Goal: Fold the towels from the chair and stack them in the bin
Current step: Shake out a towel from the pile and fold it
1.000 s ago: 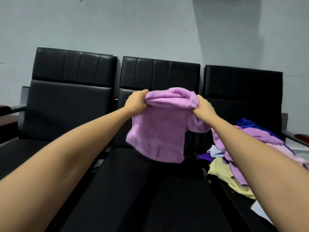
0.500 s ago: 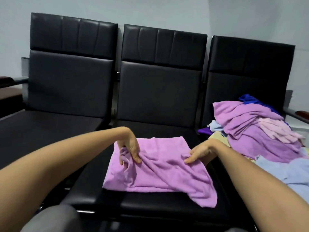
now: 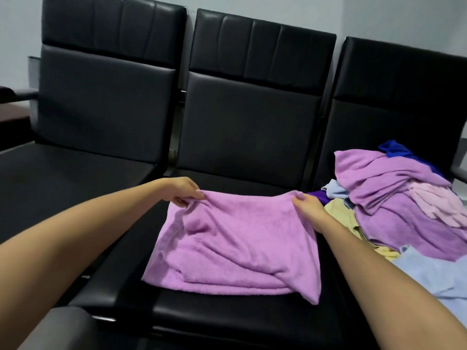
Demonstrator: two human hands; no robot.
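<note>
A pink-purple towel [image 3: 235,246] lies rumpled and partly folded on the seat of the middle black chair [image 3: 247,322]. My left hand [image 3: 183,192] pinches its far left corner. My right hand [image 3: 307,205] pinches its far right corner, and the far edge is lifted a little off the seat between them. A heap of unfolded towels [image 3: 404,205] in purple, pink, yellow, light blue and dark blue fills the right chair's seat. No bin is in view.
Three black padded chairs stand in a row against a pale wall. The left chair [image 3: 75,173] has a bare seat. A dark armrest [image 3: 15,93] sticks out at the far left. Something grey [image 3: 63,329] sits at the bottom left.
The towel came down from the air onto the middle seat. Both hands then moved from its middle to its far corners and raised that edge.
</note>
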